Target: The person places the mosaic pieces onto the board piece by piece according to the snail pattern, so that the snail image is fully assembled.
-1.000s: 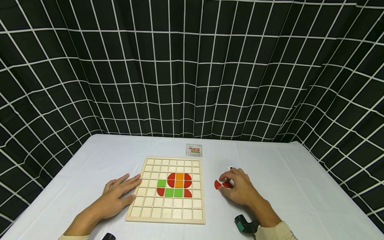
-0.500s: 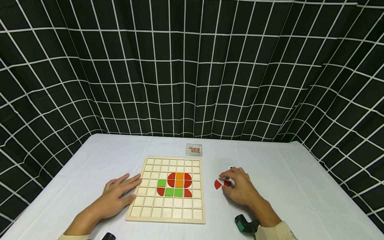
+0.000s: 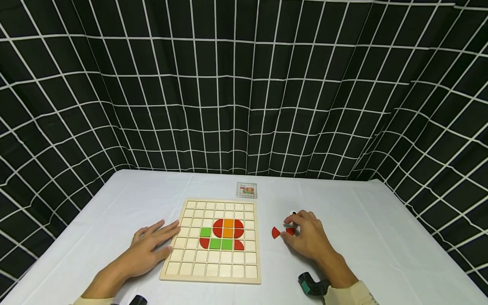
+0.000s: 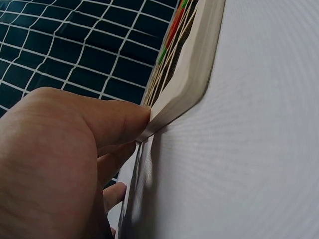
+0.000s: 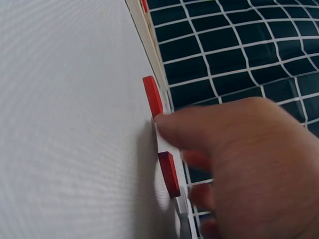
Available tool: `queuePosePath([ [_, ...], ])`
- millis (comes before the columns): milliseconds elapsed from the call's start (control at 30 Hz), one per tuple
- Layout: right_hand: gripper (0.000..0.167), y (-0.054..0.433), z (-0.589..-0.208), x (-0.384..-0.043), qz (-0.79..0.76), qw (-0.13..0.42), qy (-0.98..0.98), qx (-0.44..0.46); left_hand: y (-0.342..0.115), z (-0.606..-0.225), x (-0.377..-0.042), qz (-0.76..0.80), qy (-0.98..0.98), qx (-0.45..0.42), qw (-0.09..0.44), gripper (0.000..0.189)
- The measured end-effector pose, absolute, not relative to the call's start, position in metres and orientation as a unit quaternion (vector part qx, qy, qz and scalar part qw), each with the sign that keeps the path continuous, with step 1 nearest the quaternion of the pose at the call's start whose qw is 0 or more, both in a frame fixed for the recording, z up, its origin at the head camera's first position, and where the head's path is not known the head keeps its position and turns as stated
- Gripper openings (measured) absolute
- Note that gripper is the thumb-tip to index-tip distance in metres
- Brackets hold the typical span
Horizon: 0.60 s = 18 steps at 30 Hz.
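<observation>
In the head view my left hand (image 3: pixel 142 253) lies at the left edge of a wooden grid board (image 3: pixel 190 268), fingers straight, fingertips against the frame. The left wrist view shows its thumb (image 4: pixel 124 117) at the board's corner. Set in the board are red quarter-round tiles (image 3: pixel 204 242), green square tiles (image 3: pixel 205 232) and orange square tiles (image 3: pixel 228 223). Right of the board, my right hand (image 3: pixel 308 238) hovers with thumb and index apart over loose red tiles. Its thumb tip is right at the left red tile (image 3: pixel 275 232); another red tile (image 5: pixel 169 174) sits between thumb and index, partly hidden.
A small pattern card (image 3: pixel 246 190) lies behind the board. Beyond the right index finger shows a white piece with a black spot (image 3: pixel 292 212), partly covered. A black wrist device (image 3: pixel 312 286) sits by the right sleeve. A black gridded curtain (image 3: pixel 236 106) surrounds the white table (image 3: pixel 358 220).
My right thumb and index have drawn back slightly to the right from the loose red tiles, which have shifted a little and show differently. The left hand and board stay still.
</observation>
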State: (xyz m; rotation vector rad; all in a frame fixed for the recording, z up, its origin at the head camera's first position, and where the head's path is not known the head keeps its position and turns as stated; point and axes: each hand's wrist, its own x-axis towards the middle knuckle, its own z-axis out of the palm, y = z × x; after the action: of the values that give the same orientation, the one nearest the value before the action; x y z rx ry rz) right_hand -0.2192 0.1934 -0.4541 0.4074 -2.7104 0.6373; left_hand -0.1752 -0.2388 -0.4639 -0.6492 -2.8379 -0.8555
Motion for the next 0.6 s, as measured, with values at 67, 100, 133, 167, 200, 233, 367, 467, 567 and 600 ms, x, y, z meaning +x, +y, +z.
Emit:
queuePosePath([
  [67, 0.017, 0.1932, -0.4531, -0.2192, 0.205, 0.167, -0.957, 0.122, -0.2386, -0.4637, -0.1748, -0.283, -0.933, -0.214, 0.055, 0.045],
  [100, 0.016, 0.193, -0.4528, -0.2192, 0.203, 0.164, -0.958, 0.116, -0.2385, -0.4638, -0.1747, -0.283, -0.933, -0.215, 0.056, 0.045],
  [133, 0.015, 0.1932, -0.4525, -0.2192, 0.208, 0.157, -0.959, 0.115, -0.2385, -0.4639, -0.1746, -0.284, -0.933, -0.215, 0.056, 0.045],
  [167, 0.014, 0.1933, -0.4526, -0.2193, 0.215, 0.149, -0.958, 0.117, -0.2384, -0.4641, -0.1744, -0.285, -0.932, -0.216, 0.056, 0.045],
  [200, 0.013, 0.1934, -0.4528, -0.2193, 0.225, 0.141, -0.956, 0.122, -0.2385, -0.4644, -0.1743, -0.286, -0.932, -0.217, 0.057, 0.045],
  [233, 0.013, 0.1934, -0.453, -0.2194, 0.236, 0.134, -0.954, 0.126, -0.2385, -0.4646, -0.1743, -0.286, -0.932, -0.217, 0.057, 0.045],
  [367, 0.021, 0.1929, -0.4534, -0.2194, 0.262, 0.121, -0.947, 0.139, -0.2388, -0.4652, -0.1742, -0.284, -0.932, -0.218, 0.059, 0.045],
  [467, 0.024, 0.1921, -0.453, -0.2189, 0.252, 0.12, -0.952, 0.129, -0.2389, -0.465, -0.174, -0.282, -0.933, -0.216, 0.059, 0.045],
  [567, 0.023, 0.1913, -0.4526, -0.2185, 0.241, 0.118, -0.956, 0.118, -0.2387, -0.4647, -0.1739, -0.282, -0.933, -0.215, 0.058, 0.045],
  [600, 0.022, 0.1911, -0.453, -0.2187, 0.24, 0.118, -0.957, 0.116, -0.2387, -0.4646, -0.1739, -0.284, -0.933, -0.215, 0.057, 0.045],
])
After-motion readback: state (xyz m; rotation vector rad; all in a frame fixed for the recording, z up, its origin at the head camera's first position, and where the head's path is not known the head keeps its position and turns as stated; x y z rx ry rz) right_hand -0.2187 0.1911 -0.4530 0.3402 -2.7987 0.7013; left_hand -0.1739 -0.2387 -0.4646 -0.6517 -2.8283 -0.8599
